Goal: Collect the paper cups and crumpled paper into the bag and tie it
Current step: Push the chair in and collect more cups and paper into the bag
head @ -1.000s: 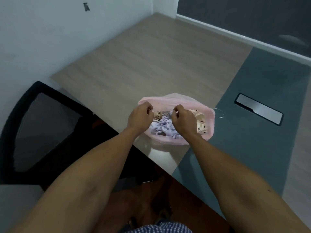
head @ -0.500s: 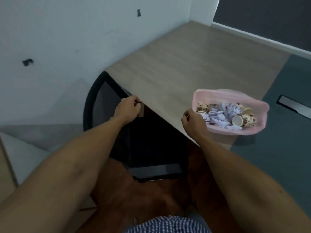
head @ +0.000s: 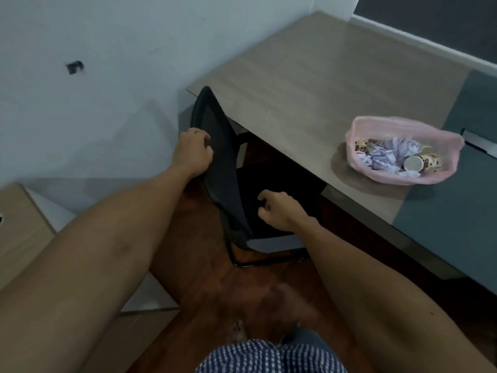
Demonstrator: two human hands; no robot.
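A pink plastic bag (head: 398,123) stands open on the table (head: 317,76) at the right, apart from both hands. Inside it lie crumpled pale paper (head: 387,155) and spotted paper cups (head: 415,162), one on its side with its white mouth showing. My left hand (head: 192,153) is closed on the top edge of a black chair's backrest (head: 215,130). My right hand (head: 282,211) hovers lower over the chair seat, beside the backrest, with its fingers loosely curled and nothing in them.
The black chair sits partly tucked under the table's left front edge. A white wall (head: 107,76) runs close on the left. A light wooden cabinet (head: 18,227) stands at the far left. The table's right part is grey-blue (head: 443,219). The floor is dark wood.
Both hands have left the bag, which stays open on the table. My view swung left; the left hand took the chair's backrest and the right hand dropped toward the seat.
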